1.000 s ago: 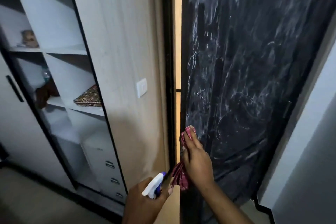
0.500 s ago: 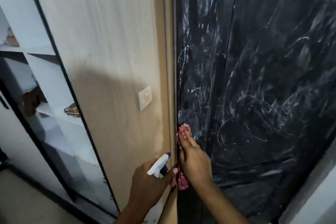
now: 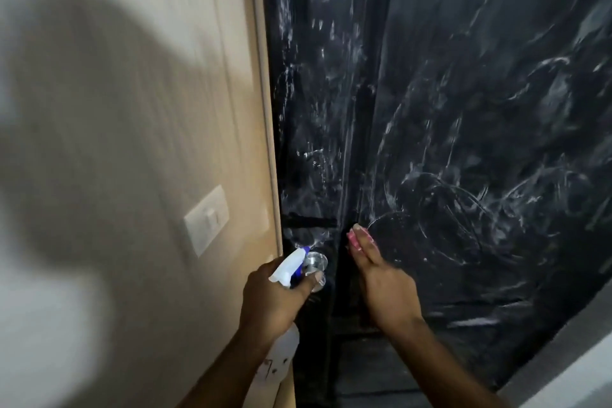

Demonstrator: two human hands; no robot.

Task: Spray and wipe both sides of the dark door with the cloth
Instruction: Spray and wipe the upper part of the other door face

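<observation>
Nearest the camera, the left hand (image 3: 275, 295) is wrapped around the neck of a white plastic spray bottle (image 3: 281, 354) with a blue trigger. Its fingers are curled tight, and the pale bottle body hangs below the fist along the forearm. The nozzle sticks out above the knuckles, pointing up and away. Just past this grip, at the thumb's tip, sits a round silver metal door knob (image 3: 316, 262). Whether the thumb touches it cannot be told. To the right of the bottle hand and level with it, the right hand (image 3: 384, 288) lies flat with its fingers straight and together. It presses a pink fabric cloth (image 3: 352, 238) against the dark glossy door (image 3: 463, 142). Only the cloth's edge shows, peeking out at the left side of the fingertips. The door stands directly under and beyond this hand, running up and to the right. Its black surface is covered in white smears, swirls and droplets, with a vertical dark frame strip just left of the fingers. Left of the bottle hand, a pale wood-grain wall panel (image 3: 149, 109) carries a white rectangular light switch (image 3: 207, 220), set above and to the left of the fist. Further left, a broad blurred shadow (image 3: 82, 142) lies across the panel.
</observation>
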